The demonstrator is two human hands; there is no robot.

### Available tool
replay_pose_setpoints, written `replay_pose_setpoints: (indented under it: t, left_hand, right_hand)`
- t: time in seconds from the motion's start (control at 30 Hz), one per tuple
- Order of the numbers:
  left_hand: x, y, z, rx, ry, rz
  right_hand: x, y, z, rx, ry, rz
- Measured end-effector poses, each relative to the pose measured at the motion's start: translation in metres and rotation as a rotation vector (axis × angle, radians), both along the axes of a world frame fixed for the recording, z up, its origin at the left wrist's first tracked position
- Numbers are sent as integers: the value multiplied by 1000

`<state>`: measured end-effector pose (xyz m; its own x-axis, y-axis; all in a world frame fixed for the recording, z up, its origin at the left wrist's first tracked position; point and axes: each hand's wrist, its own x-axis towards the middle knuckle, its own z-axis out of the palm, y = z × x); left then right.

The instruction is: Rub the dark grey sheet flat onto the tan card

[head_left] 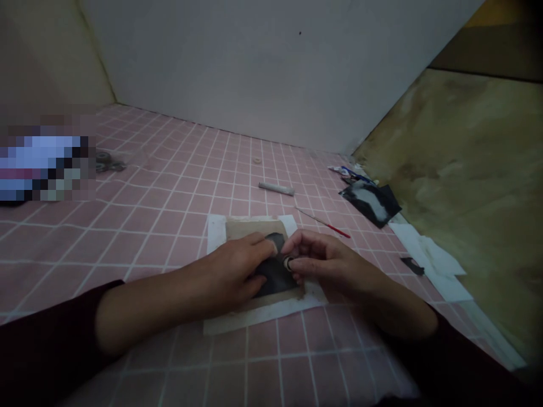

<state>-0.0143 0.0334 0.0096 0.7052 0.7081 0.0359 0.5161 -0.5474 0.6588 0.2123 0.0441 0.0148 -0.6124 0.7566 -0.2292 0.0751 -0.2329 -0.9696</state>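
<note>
A dark sheet (275, 276) lies on a brown sheet (242, 228), which rests on white paper (217, 225). My left hand (241, 265) lies on the left part of the dark sheet, thumb and fingers apart, pressing on it. At the right edge of the dark sheet, my right hand (322, 257) pinches a small round ring (288, 263) between thumb and fingers. The ring is tilted, and my fingertips hide part of it.
Beyond the paper lie a grey tube (276, 189), a thin red-handled tool (335, 230) and a small pale ring (257, 160). Black sheets (373, 202) and white papers (441, 257) line the right wall. Several round pieces (108, 163) sit at the left.
</note>
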Motion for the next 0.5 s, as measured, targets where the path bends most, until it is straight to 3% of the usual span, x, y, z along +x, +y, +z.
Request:
replay_pose_setpoints:
  t: [0.5]
  left_hand:
    - [-1, -1, 5, -30, -56, -11]
  right_hand:
    - [-6, -6, 2, 77, -56, 79]
